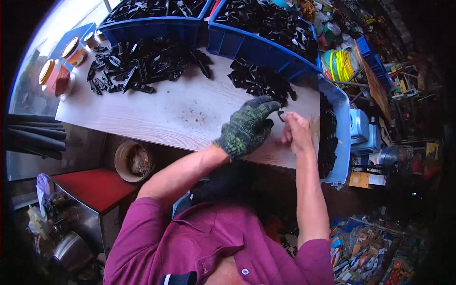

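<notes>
My left hand, in a dark green knitted glove, is closed with its fingertips on a small black plastic part. My bare right hand pinches at the same part from the right side, thumb and fingers bent together. Most of the part is covered by the fingers, so its exact shape does not show. Just beyond my hands lies a small pile of black plastic parts on the pale wood-grain table. A larger heap of longer black plastic pieces spreads over the table's far left.
Two blue bins full of black parts, one left and one right, line the far edge. A light blue bin of black parts adjoins the right edge. Lidded tubs stand far left. Below is a round bucket.
</notes>
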A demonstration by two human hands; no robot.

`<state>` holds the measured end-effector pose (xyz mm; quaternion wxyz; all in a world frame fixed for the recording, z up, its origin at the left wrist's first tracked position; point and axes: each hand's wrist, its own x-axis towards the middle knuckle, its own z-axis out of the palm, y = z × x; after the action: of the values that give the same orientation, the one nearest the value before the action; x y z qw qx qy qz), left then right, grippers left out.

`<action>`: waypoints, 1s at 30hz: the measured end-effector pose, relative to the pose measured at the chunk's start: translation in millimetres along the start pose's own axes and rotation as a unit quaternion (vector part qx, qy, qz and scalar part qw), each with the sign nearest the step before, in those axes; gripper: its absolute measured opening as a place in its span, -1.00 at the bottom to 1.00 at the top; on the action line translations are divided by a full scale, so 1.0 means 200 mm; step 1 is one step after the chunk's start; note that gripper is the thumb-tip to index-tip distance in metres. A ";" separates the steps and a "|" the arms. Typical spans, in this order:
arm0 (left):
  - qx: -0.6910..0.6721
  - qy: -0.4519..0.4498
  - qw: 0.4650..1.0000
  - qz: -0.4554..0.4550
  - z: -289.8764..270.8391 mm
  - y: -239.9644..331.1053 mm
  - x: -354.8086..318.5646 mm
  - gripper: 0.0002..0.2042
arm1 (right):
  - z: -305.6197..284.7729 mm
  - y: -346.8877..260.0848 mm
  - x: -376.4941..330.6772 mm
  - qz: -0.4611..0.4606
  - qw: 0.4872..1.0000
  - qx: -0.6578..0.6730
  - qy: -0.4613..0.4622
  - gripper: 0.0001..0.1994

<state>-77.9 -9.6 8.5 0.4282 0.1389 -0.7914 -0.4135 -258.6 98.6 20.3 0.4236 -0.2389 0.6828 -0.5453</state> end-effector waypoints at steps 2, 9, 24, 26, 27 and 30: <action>0.072 -0.063 0.994 0.061 -0.04 -0.05 0.03 -0.54 | 0.09 0.02 -0.05 -0.028 0.999 0.025 -0.023 -0.78; 0.075 -0.111 0.991 0.011 -0.04 -0.12 -0.05 -0.62 | 0.21 0.06 -0.11 -0.042 0.998 0.037 -0.027 -0.74; 0.013 -0.128 0.963 -0.239 -0.20 -0.02 0.06 -0.57 | 0.28 0.09 -0.15 -0.085 0.996 0.031 -0.003 -0.71; 0.341 -0.039 0.936 -0.082 -0.30 -0.11 0.10 -0.51 | 0.29 0.07 -0.16 -0.078 0.996 0.044 0.005 -0.72; 0.377 0.013 0.925 -0.042 -0.37 -0.20 0.12 -0.48 | 0.31 0.07 -0.17 -0.079 0.995 0.063 0.020 -0.73; 0.488 -0.042 0.861 -0.141 -0.49 -0.24 0.18 -0.56 | 0.32 0.04 -0.17 -0.063 0.992 0.101 0.044 -0.75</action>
<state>-27.5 -111.4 20.3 0.2091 0.4224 -0.8812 -0.0360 -186.4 92.9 20.7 0.3797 -0.2130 0.6259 -0.6471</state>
